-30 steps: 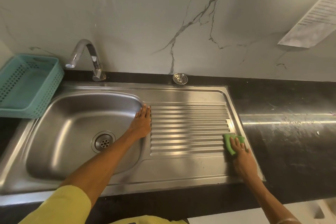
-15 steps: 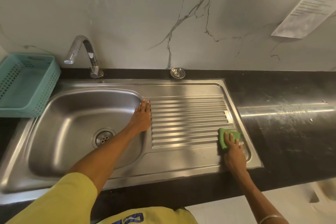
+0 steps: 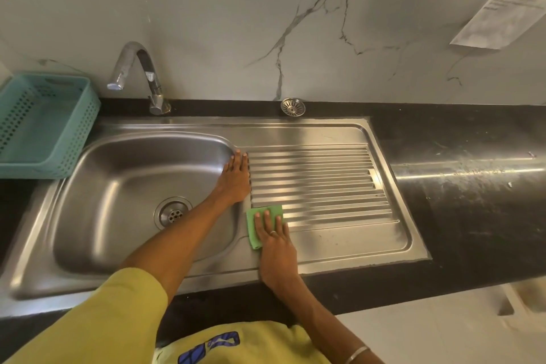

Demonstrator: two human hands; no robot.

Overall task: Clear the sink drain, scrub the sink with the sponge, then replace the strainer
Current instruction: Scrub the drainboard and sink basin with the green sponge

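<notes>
Looks like a home kitchen. There's a steel sink [image 3: 141, 201] with a ribbed drainboard [image 3: 322, 183] set in a black desk [image 3: 472, 186], tap [image 3: 139, 74] at 11 o'clock, marble-look backsplash [image 3: 236, 23] behind.

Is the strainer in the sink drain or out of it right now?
Out. The strainer lies on the black ledge by the wall, behind the drainboard; the drain in the basin shows bare holes.

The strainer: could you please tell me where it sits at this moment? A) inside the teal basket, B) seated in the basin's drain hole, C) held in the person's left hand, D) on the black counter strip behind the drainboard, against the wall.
D: the strainer lies on the dark ledge by the marble wall, while the drain in the basin stands open without it.
</notes>
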